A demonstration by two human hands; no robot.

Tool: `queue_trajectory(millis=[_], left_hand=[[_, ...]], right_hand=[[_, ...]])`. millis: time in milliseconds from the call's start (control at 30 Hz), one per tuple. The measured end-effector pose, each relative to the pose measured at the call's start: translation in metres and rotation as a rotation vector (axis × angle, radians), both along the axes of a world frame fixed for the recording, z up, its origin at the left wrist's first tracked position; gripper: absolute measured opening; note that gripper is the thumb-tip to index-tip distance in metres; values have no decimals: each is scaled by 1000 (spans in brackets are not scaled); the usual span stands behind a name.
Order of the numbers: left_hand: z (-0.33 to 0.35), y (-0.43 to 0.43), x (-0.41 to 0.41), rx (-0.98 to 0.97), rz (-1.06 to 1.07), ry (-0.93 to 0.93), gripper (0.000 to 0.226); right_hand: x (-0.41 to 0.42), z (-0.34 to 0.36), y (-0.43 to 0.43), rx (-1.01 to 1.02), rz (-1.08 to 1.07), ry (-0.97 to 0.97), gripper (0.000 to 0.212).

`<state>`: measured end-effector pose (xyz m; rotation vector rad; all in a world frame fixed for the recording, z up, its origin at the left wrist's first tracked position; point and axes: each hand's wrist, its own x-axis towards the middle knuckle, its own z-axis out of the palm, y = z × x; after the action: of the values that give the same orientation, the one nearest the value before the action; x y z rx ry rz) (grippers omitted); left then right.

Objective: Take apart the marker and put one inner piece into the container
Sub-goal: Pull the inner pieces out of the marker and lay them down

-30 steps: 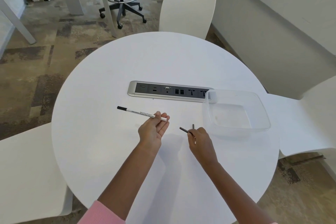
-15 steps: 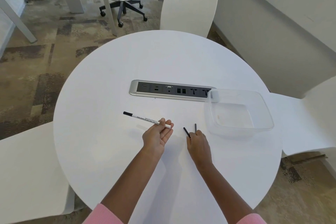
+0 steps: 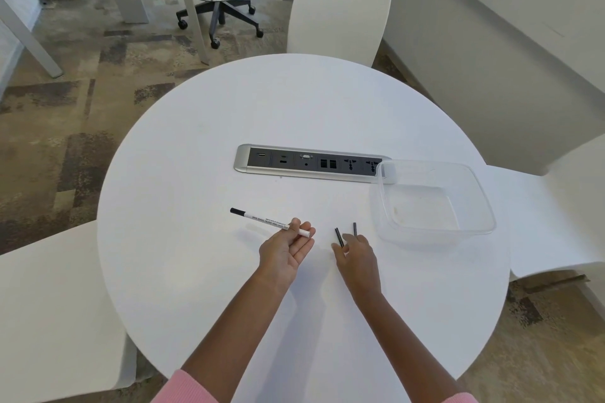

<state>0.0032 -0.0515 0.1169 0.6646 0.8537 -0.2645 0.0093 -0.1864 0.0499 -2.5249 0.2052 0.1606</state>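
Note:
The white marker body [image 3: 262, 218], black tip pointing left, is held just above the round white table [image 3: 196, 271]. My left hand [image 3: 284, 250] is palm up and pinches its right end between the fingers. Two thin black inner pieces [image 3: 339, 236] [image 3: 355, 229] lie on the table side by side, to the right of my left hand. My right hand [image 3: 357, 258] rests palm down behind them, fingertips touching their near ends. The clear plastic container [image 3: 484, 206] stands to the right of the pieces, with nothing inside.
A silver and black power socket strip [image 3: 307, 163] is set into the table's middle, its right end under the container's corner. White chairs stand at the far side [image 3: 340, 10], the left [image 3: 49, 304] and the right [image 3: 556, 213].
My right hand has come down from holding the two black pieces in the air; they now lie on the table at its fingertips. My left hand with the marker body has barely moved.

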Motion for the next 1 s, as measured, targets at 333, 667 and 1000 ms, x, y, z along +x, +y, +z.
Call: queue_trajectory(millis=[333,667,1000], left_hand=[[3,-3,-9,-53,-357,3,17],[0,3,-15,-116,-456,25,47],[-13,6,-11,-218,-178,81,69]], right_hand=[[18,45,11,985,-95,619,44],[9,39,7,1297,-283,681,28],[-12,72,22,502,21,-248,12]])
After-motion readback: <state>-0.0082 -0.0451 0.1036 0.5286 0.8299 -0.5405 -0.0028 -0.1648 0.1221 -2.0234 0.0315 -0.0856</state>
